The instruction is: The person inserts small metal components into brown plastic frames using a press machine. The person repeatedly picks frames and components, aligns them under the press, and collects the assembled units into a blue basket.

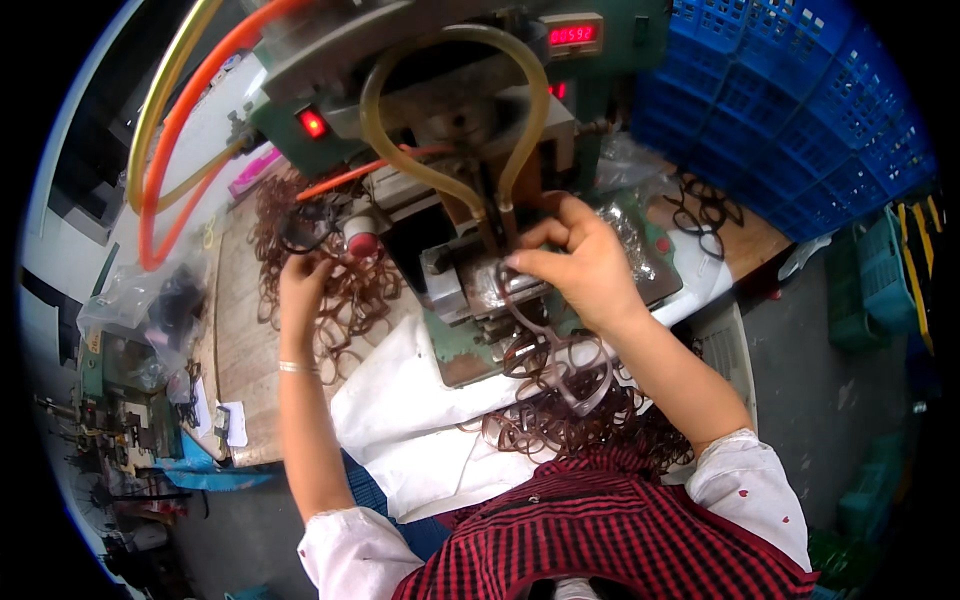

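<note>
My right hand [590, 262] reaches to the metal fixture [492, 285] of a green machine, thumb and fingers pinched together. From that pinch a translucent brownish eyeglass frame [537, 327] hangs down over the fixture's near edge; its upper end is partly hidden by the fingers. Off to the left, my left hand [304, 278] is raised over a heap of brown eyeglass frames [345, 305]. Its fingers close on a dark eyeglass frame [300, 246], just beside a red push button [362, 244]. Two ends of a yellowish hose [540, 110] point down at the fixture.
More brown frames [560, 425] pile on white cloth [400, 405] by my lap. Several dark frames [705, 215] lie at the right, near stacked blue crates [770, 100]. An orange hose [155, 220] loops at the left, above a plastic bag [150, 300].
</note>
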{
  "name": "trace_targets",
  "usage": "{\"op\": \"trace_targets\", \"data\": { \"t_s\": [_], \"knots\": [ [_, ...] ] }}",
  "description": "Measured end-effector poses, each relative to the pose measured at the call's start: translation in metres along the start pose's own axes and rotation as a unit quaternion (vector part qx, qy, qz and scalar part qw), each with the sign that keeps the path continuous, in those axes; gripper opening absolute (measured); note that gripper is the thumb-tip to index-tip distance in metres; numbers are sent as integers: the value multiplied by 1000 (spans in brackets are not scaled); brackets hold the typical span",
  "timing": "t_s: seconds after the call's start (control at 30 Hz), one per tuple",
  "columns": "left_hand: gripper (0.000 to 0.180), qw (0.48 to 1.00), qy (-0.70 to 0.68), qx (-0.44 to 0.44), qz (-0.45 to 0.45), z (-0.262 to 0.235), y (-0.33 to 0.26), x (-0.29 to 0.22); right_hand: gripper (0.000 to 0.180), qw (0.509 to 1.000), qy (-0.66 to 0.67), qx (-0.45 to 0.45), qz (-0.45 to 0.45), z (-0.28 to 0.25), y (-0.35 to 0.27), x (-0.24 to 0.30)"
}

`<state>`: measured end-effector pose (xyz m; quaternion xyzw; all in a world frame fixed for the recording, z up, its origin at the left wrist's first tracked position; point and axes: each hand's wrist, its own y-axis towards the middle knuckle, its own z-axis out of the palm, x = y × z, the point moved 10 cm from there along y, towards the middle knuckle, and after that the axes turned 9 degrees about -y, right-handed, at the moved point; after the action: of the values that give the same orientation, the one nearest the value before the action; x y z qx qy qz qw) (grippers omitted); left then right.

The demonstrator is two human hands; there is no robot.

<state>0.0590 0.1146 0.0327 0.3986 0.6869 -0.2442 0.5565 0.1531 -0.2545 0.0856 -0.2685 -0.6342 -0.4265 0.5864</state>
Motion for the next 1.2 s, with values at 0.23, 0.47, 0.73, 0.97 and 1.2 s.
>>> {"op": "trace_targets", "data": {
  "t_s": [0.23, 0.47, 0.73, 0.97, 1.2],
  "knots": [
    [6, 901, -203, -132, 360, 17, -153, -83, 53, 999, -12, -22, -23, 8, -31, 24],
    [20, 817, -42, 114, 564, 163, -220, -188, 27, 752, -633, -161, -87, -91, -28, -26],
    [22, 778, 16, 151, 610, 216, -206, -199, 14, 845, -486, -222, -35, -161, -22, -31],
    [14, 808, 11, 128, 576, 201, -198, -145, 11, 772, -564, -114, -270, -64, -14, -43],
    [35, 906, 34, 15, 422, 145, -242, -95, 16, 848, -462, -220, -139, -124, -39, -47]
  ]
}}
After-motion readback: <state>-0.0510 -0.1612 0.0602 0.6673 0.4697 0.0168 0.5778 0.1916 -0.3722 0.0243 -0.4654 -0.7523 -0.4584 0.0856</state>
